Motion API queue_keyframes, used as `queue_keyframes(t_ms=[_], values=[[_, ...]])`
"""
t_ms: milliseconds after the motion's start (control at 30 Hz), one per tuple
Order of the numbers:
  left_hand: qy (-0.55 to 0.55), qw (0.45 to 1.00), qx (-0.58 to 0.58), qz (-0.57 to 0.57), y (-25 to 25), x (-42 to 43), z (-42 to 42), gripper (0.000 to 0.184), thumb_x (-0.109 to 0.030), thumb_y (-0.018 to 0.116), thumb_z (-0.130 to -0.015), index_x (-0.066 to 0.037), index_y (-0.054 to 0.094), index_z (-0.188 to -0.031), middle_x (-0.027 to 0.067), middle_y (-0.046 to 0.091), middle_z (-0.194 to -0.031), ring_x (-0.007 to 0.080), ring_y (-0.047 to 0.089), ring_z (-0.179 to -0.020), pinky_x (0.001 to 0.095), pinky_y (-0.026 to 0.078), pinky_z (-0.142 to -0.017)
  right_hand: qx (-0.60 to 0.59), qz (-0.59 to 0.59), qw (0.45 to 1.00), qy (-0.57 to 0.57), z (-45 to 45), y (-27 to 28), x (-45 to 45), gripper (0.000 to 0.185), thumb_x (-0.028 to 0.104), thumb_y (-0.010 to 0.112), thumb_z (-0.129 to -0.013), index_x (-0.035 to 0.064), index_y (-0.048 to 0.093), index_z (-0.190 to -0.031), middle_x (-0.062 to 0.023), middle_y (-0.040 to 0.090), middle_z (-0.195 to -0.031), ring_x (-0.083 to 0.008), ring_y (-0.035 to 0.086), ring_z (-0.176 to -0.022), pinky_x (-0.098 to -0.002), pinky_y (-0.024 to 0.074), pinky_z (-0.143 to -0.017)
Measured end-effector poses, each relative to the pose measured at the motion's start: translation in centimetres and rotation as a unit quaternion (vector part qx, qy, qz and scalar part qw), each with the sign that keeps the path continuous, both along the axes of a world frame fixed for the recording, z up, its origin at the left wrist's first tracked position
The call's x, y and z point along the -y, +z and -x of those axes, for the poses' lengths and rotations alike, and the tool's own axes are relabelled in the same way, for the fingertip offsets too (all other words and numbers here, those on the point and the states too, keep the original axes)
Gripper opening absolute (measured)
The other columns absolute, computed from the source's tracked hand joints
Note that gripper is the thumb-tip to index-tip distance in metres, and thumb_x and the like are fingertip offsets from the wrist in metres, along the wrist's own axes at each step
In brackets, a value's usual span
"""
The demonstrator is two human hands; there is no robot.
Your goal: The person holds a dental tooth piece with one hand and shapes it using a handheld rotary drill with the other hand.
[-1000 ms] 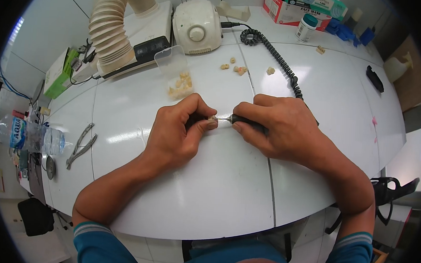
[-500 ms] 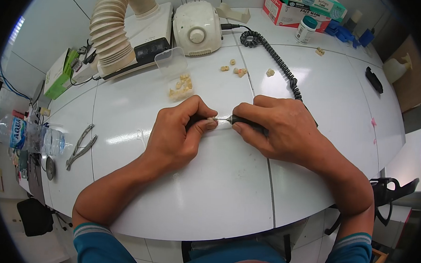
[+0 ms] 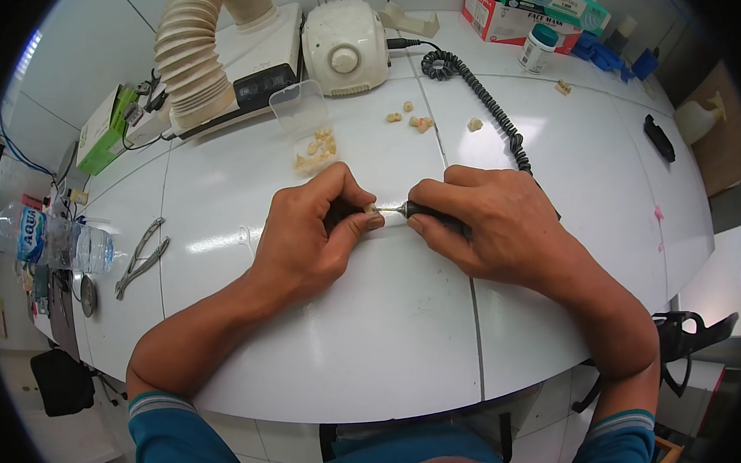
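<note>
My left hand point(image 3: 308, 228) pinches a small pale tooth-shaped piece point(image 3: 371, 208) between thumb and fingertips, which hide most of it. Gripped like a pen in my right hand point(image 3: 501, 226) is a dark rotary handpiece point(image 3: 414, 209). Its thin metal bur point(image 3: 390, 209) points left and meets, or nearly meets, the piece; exact contact is too small to tell. Just beyond my left hand, a clear plastic box point(image 3: 300, 168) with its lid up holds several yellowish tooth pieces. More tooth pieces point(image 3: 421, 124) lie loose on the white table point(image 3: 382, 333).
At the back stand a white control unit point(image 3: 345, 50) and a ribbed suction hose point(image 3: 191, 63). A coiled black cord point(image 3: 498, 112) runs toward my right hand. Metal pliers point(image 3: 141, 260) and a water bottle point(image 3: 52, 240) are at left. Mask boxes point(image 3: 524, 22) and a small jar point(image 3: 537, 49) sit back right.
The small piece and my left fingertips have shifted slightly left, and more of the piece shows. My right hand and the handpiece stay almost in place.
</note>
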State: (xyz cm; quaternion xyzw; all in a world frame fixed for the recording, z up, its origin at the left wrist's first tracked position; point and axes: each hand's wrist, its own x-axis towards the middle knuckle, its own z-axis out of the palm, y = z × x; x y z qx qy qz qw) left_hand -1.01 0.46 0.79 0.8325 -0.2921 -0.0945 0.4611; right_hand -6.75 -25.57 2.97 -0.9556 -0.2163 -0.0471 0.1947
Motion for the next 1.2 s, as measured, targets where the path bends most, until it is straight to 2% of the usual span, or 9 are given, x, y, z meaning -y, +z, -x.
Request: queue_keyframes(t_ms=[400,1200], values=[[0.006,1.0,-0.017,0.013,0.0,-0.02,-0.03,0.014,0.002,0.081,-0.1,0.001,0.067,-0.104,0.0076,0.079,-0.094,0.0089,0.074,-0.086,0.0261,0.058,-0.077,-0.013,0.003,1.0,-0.007,0.07,0.19,-0.07,0.024,0.035,0.072,-0.107,0.0138,0.08,-0.114,-0.0105,0.073,-0.081,-0.032,0.074,-0.07,-0.0472,0.0565,-0.063],[0.005,1.0,-0.014,0.014,-0.14,-0.02,-0.11,0.016,-0.002,0.084,-0.101,0.001,0.068,-0.103,0.0066,0.08,-0.094,0.0081,0.073,-0.085,0.025,0.056,-0.075,-0.004,0.001,1.0,-0.015,0.1,0.12,-0.08,0.024,0.036,0.072,-0.107,0.0142,0.079,-0.114,-0.0114,0.072,-0.082,-0.0334,0.074,-0.073,-0.0483,0.0562,-0.065]])
